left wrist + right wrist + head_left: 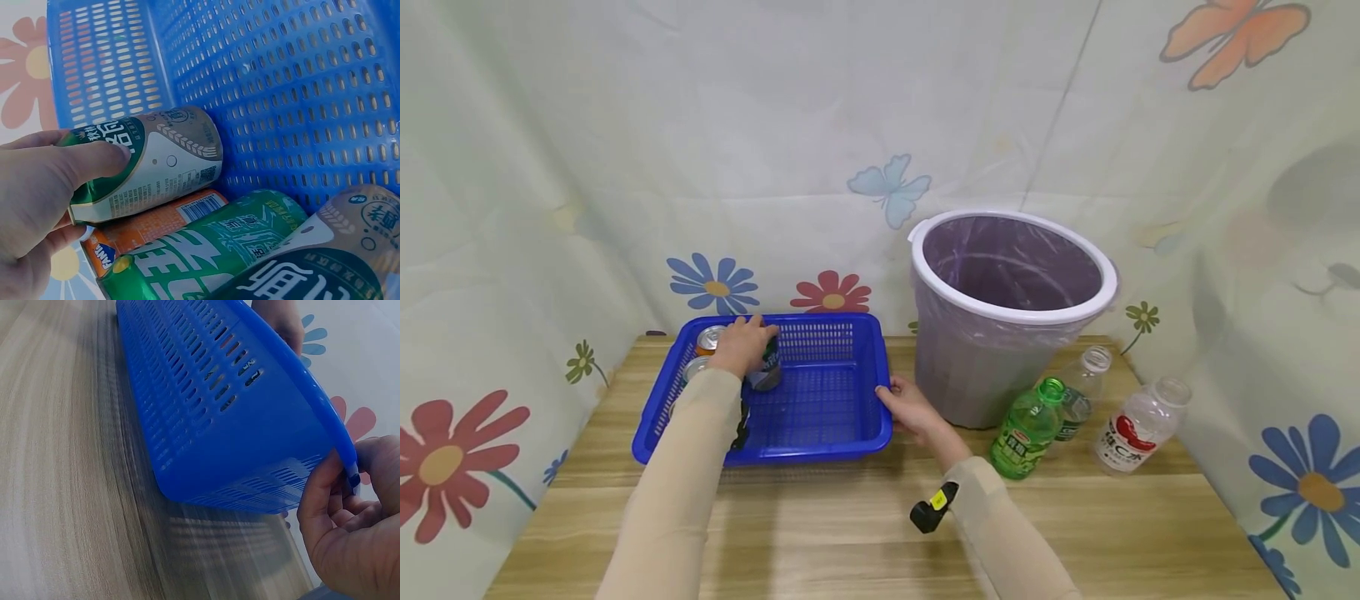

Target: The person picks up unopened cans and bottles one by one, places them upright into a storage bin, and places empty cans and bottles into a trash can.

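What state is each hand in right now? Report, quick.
Left hand: gripping a can.
Right hand: holding the basket by its edge.

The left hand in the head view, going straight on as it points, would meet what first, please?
Probably the blue basket's far wall, beyond the green-and-silver can it holds, though the depth is unclear.

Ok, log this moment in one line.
left hand: holds can inside basket | right hand: grips basket rim | green bottle: near bin
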Tool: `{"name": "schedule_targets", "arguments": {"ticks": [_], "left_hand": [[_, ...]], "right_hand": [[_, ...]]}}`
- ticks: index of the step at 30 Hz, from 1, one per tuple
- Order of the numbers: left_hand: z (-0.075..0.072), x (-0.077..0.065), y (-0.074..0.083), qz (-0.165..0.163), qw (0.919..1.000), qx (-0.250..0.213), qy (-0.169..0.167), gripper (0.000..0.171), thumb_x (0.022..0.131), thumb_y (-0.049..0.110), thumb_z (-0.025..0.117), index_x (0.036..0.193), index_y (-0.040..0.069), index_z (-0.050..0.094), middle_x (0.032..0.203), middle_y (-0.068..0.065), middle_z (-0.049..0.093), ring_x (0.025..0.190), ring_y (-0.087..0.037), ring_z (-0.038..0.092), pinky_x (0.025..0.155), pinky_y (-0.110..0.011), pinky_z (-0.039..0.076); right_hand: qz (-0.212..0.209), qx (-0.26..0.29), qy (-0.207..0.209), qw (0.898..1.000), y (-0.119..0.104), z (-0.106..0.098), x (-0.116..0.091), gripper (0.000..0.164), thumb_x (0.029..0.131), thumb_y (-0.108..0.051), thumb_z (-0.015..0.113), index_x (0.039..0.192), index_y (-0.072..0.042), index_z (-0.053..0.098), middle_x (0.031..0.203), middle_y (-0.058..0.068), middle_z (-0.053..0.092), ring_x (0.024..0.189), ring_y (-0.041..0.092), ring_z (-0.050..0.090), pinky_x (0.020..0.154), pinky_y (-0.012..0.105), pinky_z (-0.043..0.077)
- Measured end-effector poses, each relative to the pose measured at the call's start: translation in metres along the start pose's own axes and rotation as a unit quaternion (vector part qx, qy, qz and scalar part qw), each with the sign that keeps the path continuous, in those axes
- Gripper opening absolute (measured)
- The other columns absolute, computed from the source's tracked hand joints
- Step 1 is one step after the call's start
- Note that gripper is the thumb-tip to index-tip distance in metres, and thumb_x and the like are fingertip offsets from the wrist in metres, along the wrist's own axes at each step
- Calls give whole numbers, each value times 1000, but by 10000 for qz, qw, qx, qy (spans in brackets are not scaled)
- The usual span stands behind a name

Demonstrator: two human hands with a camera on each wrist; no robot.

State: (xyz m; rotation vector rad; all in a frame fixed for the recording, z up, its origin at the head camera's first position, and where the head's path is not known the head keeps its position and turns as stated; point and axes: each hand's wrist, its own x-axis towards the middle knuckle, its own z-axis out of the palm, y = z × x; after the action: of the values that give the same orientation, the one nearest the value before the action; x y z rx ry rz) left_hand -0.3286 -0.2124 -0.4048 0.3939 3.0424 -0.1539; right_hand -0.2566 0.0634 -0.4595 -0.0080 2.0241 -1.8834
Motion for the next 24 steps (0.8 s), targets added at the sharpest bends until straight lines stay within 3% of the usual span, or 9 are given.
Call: {"name": "schedule_targets", "arguments": {"ticks": [5,17,24], "left_hand": [[3,2,0,-83,10000,-31,11,61,78,16,73,134,11,47,128,-22,46,115,-42,44,98,-55,38],[4,0,0,-155,9998,-106,13,64,77,18,74,135,11,46,129,-20,46,115,-41,43,99,-55,37],[3,-3,0,57,9998,183,-37,63,80,21,71,136,10,44,129,-21,44,113,-41,44,96,-54,40]], "right_hand": [[-33,10,77,10000,1,1,1,27,96,-15,43,116,3,45,117,28,55,100,40,60,69,40,56],[22,-64,30,10000,3,-1,4,32,97,-17,42,122,4,43,120,27,54,103,39,59,75,42,55],[42,-174,54,9998,3,-1,5,29,97,-17,43,119,2,44,119,26,55,99,35,61,73,41,56]]}}
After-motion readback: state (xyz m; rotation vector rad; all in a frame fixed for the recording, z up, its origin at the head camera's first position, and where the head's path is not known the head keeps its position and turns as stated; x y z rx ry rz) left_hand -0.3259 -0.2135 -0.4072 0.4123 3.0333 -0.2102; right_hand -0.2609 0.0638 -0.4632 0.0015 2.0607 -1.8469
